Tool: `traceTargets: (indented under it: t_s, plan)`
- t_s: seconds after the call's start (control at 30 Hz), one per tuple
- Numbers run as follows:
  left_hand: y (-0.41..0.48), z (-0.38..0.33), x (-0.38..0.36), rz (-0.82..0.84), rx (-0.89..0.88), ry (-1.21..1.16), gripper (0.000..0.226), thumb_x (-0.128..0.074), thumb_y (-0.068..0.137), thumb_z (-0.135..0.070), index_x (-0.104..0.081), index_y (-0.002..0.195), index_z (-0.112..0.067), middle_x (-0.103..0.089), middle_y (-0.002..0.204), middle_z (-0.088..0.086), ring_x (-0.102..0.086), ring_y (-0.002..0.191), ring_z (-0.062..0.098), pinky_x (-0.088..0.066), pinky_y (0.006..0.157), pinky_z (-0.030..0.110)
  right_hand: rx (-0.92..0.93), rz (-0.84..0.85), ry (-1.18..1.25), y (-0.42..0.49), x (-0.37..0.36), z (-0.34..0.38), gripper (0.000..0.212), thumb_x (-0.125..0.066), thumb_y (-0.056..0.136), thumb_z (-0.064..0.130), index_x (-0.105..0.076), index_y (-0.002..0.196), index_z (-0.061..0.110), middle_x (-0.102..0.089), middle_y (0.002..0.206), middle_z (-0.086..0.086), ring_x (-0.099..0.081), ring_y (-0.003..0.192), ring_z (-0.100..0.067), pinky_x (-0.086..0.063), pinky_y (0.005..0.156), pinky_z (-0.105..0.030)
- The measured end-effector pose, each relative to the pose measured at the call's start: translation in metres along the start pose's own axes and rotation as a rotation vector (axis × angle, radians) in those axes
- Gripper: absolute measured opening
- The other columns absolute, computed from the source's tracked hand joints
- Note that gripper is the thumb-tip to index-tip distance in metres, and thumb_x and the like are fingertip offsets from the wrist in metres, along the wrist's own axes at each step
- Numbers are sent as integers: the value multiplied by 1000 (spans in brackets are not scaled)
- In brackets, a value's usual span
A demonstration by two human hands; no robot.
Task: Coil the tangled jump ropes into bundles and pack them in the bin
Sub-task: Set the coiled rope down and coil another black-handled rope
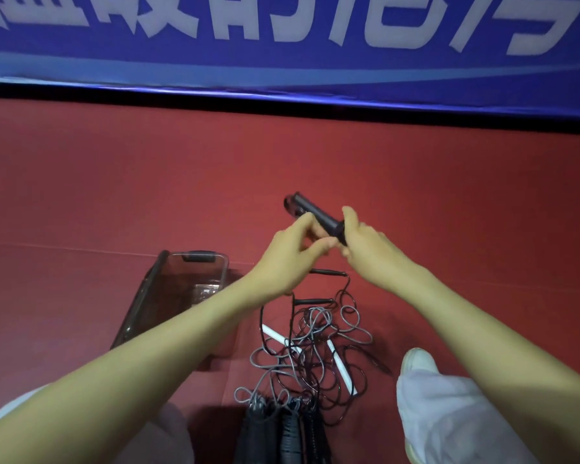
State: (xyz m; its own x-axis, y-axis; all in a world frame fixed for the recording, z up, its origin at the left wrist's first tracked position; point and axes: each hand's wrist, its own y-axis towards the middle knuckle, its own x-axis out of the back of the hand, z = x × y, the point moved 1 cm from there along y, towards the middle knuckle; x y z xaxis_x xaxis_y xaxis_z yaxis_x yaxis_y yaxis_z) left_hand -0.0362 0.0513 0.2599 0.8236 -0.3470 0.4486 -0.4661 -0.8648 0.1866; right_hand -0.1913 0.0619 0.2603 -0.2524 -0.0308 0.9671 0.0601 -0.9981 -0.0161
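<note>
- A black handle [312,214] of a jump rope is held up in the air, above the red floor [114,182]. It is tilted, with its far end pointing up and to the left.
- The right hand [365,249] has its fingers curled round the near end of the handle.
- The left hand [292,256] pinches the handle near the middle with its thumb and fingers.
- The two hands are just beside each other.
- Under the hands, a messy pile of ropes [315,349] lies on the floor. Black and grey ropes loop over each other.
- Two white handles [275,336] stick out of the pile.
- Two thin black handles [327,272] lie at the far side of the pile.
- Some thick black ribbed handles [288,430] lie at the near side.
- The bin [195,259] stands on the floor to the left of the pile. It is dark see-through plastic, and the left arm hides part of it.
- A white shoe [419,360] is on the floor to the right of the pile.
- A blue banner [282,45] with big white letters runs along the far edge of the floor.
</note>
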Motion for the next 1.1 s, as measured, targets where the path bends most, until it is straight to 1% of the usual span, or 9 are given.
traceTargets:
  t_s: [0.07,0.13,0.23,0.4,0.53,0.67,0.87,1.03,1.1]
  plan:
    - [-1,-4,-7,27,197,-418,19,-49,101,-27,-46,85,-16,-60,67,-2,-36,42,6,-28,41,20,-16,-122,148,1,7,0,56,-47,98,17,-18,145,8,-53,122,-21,-57,104,-42,-46,83,-44]
    - [1,-7,-8,130,342,-550,27,-38,103,-37,-53,94,-16,-54,59,-2,-26,41,6,-23,41,18,-7,-170,286,-1,9,3,60,-49,96,11,-18,147,11,-53,126,-17,-56,104,-37,-43,81,-37]
    - [6,-8,4,199,297,-526,24,-49,99,-33,-66,99,-15,-48,58,-6,-25,46,6,-23,44,17,-5,-198,403,-2,13,5,61,-50,94,5,-20,147,12,-51,111,-7,-50,88,-24,-32,67,-23]
    - [3,-16,14,65,50,-380,15,-64,91,-14,-71,96,-1,-62,67,-3,-46,51,9,-40,53,17,32,-185,405,-4,17,8,47,-53,96,11,-30,136,8,-51,103,-3,-49,84,-20,-27,62,-24]
    - [0,-17,15,197,62,-397,24,-58,90,-32,-70,91,-10,-50,60,0,-28,44,9,-24,43,16,55,-209,533,-5,21,13,37,-57,92,6,-39,124,13,-56,86,10,-52,71,-7,-36,58,-15]
    - [9,-3,25,120,238,-451,32,-65,80,-40,-58,71,-11,-47,53,-2,-23,41,7,-18,40,17,16,-136,787,-5,22,17,29,-58,90,9,-43,111,19,-57,77,0,-53,60,-12,-41,56,-28]
    - [14,7,29,168,264,-600,28,-69,74,-24,-60,98,-11,-52,56,-4,-23,42,5,-18,40,16,161,82,933,-17,30,16,38,-69,87,11,-46,118,17,-57,80,-15,-49,65,-18,-39,54,-31]
    - [12,8,18,143,193,-678,19,-67,77,-18,-65,96,-16,-56,63,-1,-27,46,6,-22,45,17,22,-41,1250,-10,25,24,35,-54,89,47,-53,102,14,-57,64,-7,-46,47,-17,-28,38,-21]
    - [13,5,19,147,175,-669,27,-66,78,-18,-67,105,-18,-57,65,-2,-30,48,6,-21,48,18,4,-78,1339,-8,25,25,31,-45,98,41,-52,101,11,-59,65,-13,-44,44,-18,-23,39,-21]
